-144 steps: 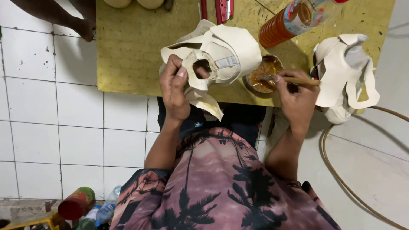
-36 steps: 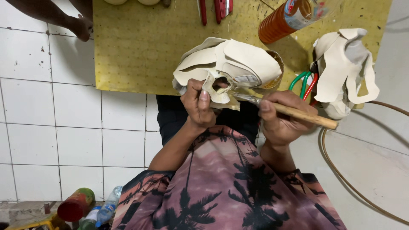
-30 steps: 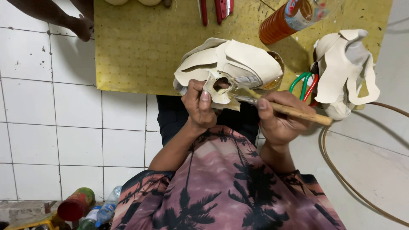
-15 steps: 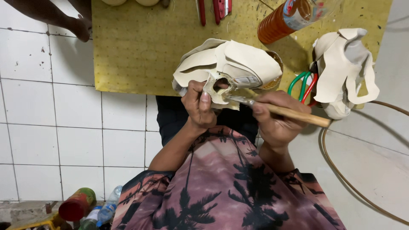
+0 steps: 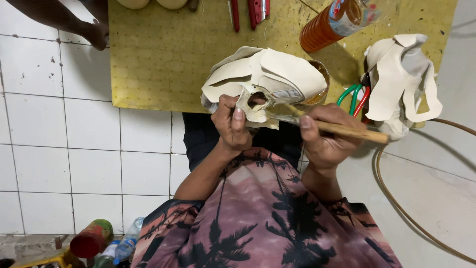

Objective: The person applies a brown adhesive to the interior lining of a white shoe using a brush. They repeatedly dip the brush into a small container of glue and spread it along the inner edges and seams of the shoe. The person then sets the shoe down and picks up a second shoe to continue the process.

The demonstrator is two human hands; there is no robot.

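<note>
My left hand (image 5: 232,126) pinches the lower edge of a cream leather shoe upper (image 5: 267,77), holding it up in front of my chest over the near edge of a yellow board (image 5: 163,59). In my right hand (image 5: 325,136) is a wooden-handled brush (image 5: 347,131); its tip lies against the underside of the upper, beside my left thumb. A small brown glue pot (image 5: 320,89) is mostly hidden behind the upper.
A pile of cream uppers (image 5: 404,82) lies at the board's right end, with green and red tool handles (image 5: 354,97) beside it. An orange bottle (image 5: 337,22) and red tools (image 5: 255,10) lie further back. Another person's foot (image 5: 94,34) rests at top left. Bottles (image 5: 106,240) stand on the tiled floor.
My right hand came off the glue pot and brought the brush to the upper. The left hand turned the upper and moved it right. Over the last second the brush shifts only slightly.
</note>
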